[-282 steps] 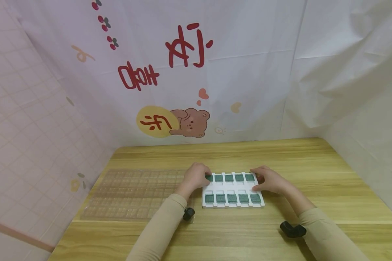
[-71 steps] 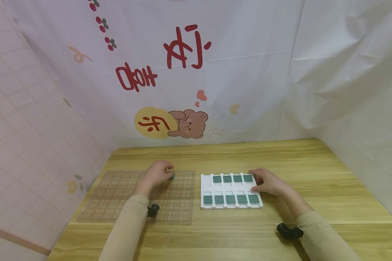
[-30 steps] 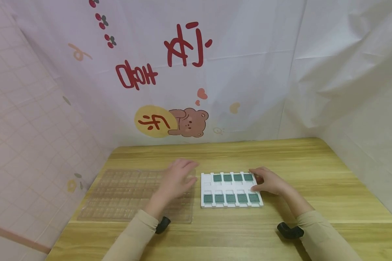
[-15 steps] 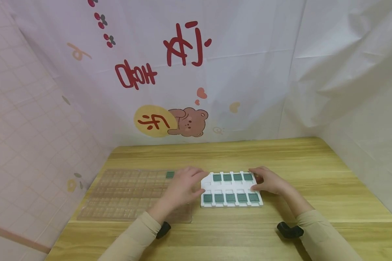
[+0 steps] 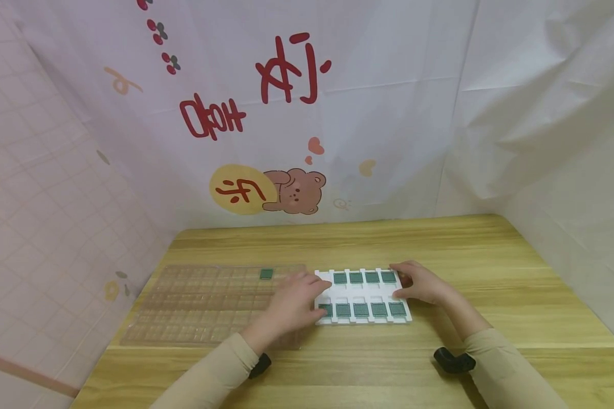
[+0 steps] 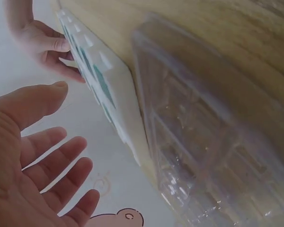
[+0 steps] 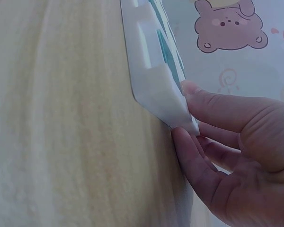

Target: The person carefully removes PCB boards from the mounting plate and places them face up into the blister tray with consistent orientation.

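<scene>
A white foam-like tray [image 5: 368,293] lies on the table, bearing several green square circuit chips [image 5: 360,310] in two rows; its far-left pocket holds no chip. My left hand [image 5: 293,302] hovers at the tray's left end, thumb and index finger spread near the lower-left chip. Its fingers are loosely bent with nothing between them in the left wrist view. At the opposite end, my right hand [image 5: 420,284] grips the tray's edge between thumb and fingers, as the right wrist view confirms. One green chip [image 5: 266,274] sits in the back row of a clear plastic compartment tray [image 5: 194,307].
The clear tray lies left of the white one, partly under my left hand and forearm. Black wrist mounts [image 5: 454,360] protrude from both sleeves. A printed white cloth [image 5: 389,113] hangs behind the wooden table [image 5: 368,369].
My left hand took a chip from the white tray's far-left pocket, left it in the clear tray and came back right, then slightly nearer. My right hand keeps its grip.
</scene>
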A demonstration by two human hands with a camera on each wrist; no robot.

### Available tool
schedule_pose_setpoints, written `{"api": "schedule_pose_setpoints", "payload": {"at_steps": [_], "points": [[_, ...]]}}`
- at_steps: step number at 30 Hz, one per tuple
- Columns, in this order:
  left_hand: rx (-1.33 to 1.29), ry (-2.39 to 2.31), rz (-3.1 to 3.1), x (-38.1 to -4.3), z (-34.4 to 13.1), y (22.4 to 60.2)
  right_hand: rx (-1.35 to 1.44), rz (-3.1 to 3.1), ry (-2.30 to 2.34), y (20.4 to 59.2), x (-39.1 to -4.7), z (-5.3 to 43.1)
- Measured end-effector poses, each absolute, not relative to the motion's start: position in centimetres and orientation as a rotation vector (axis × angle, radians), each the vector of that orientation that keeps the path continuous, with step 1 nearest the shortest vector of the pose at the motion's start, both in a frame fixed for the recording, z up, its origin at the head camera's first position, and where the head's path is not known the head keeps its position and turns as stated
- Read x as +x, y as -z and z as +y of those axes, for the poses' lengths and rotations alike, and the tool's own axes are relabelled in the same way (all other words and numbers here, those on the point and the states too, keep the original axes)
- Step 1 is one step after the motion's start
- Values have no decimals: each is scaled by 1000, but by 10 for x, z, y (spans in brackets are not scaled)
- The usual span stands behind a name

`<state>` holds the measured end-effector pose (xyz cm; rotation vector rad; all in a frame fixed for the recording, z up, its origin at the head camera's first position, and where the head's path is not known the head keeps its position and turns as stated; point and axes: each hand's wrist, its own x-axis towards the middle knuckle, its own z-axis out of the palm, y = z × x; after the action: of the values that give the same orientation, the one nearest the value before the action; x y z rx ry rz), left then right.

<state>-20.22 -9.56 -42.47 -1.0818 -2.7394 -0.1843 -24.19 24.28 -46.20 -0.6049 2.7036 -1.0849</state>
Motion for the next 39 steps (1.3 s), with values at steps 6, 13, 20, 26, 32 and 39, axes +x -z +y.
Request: {"api": "schedule_pose_setpoints", "payload": {"at_steps": [6, 13, 20, 26, 32, 39], "points": [[-1074, 174, -2781, -203, -92, 429, -615, 2716, 1072, 462, -242, 244], [-1071, 180, -2838, -202, -89, 428, -624, 2717, 1067, 464, -243, 244], [-1053, 165, -2865, -203, -86, 430, -625, 2717, 1068, 464, -243, 245], [-1063, 155, -2864, -204, -83, 430, -630, 2720, 1068, 465, -243, 245], [-1050, 120, -2876, -204, -81, 431, -631, 2729, 1059, 464, -242, 244], [-1030, 96, -2897, -204, -78, 432, -642, 2728, 1073, 460, -239, 242]]}}
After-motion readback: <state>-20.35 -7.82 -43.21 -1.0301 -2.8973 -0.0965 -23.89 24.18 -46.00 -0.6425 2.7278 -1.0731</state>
